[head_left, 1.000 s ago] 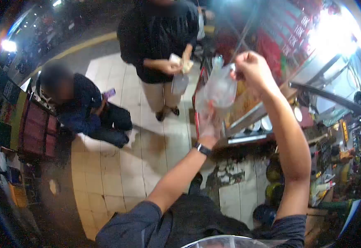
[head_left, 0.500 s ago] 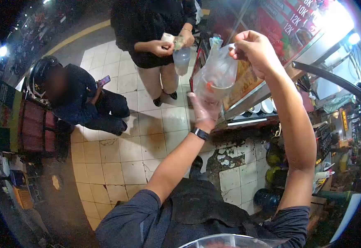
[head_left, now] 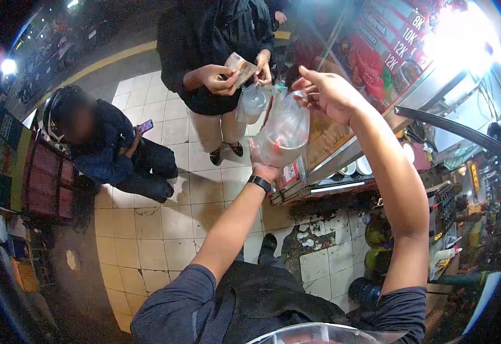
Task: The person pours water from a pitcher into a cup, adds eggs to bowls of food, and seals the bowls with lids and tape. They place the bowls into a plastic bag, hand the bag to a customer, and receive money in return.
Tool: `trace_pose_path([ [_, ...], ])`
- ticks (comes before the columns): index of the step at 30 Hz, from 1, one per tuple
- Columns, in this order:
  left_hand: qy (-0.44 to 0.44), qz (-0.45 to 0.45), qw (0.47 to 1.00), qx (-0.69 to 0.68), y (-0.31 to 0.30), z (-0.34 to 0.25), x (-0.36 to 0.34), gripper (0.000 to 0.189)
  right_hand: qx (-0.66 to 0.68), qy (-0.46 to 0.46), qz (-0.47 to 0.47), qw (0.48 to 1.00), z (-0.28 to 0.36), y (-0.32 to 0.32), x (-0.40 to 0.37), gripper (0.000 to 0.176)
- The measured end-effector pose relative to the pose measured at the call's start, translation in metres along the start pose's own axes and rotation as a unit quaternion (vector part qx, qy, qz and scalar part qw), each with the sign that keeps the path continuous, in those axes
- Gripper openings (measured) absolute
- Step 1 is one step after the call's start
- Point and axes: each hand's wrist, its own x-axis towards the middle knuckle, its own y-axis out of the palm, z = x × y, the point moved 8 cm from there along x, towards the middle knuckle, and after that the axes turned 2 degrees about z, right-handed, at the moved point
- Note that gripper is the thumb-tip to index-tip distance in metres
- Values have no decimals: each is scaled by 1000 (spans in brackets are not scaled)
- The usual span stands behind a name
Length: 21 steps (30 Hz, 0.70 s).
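Note:
A clear plastic bag (head_left: 289, 123) hangs in front of me, with a round container showing through its lower part and red bits visible inside. My left hand (head_left: 263, 163), with a dark band on the wrist, cups the bag's bottom and near side; its fingers are partly hidden behind the plastic. At the gathered top, my right hand (head_left: 326, 94) has its lower fingers closed on the bag while the index finger sticks out. Close by, another person's hand holds a banknote (head_left: 241, 70), and that person also carries a clear bag with a cup (head_left: 253, 102).
A standing person in black (head_left: 219, 40) faces me. To the left, a seated person (head_left: 113, 137) holds a phone (head_left: 145, 126). A food stall with a red price board (head_left: 385, 49) stands at right, bowls (head_left: 363, 166) on its shelf. Pale tiles (head_left: 176, 223) cover the floor, broken near the stall.
Both my hands and the bag have shifted left, closer to the standing person. My right index finger has extended. The person's banknote is now held spread out, with their own bag beside mine.

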Motion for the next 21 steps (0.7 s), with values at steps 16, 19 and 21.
trace_pose_path([
  [16,29,20,999,-14,-3,-18,-22,101,-27,-38,41,998,-11,26,20,45],
  [19,4,38,999,-9,-8,-15,-21,103,-12,-19,50,999,-18,25,22,31],
  [21,-13,49,999,-19,-2,-10,-24,104,-9,-5,61,998,-22,25,23,26],
])
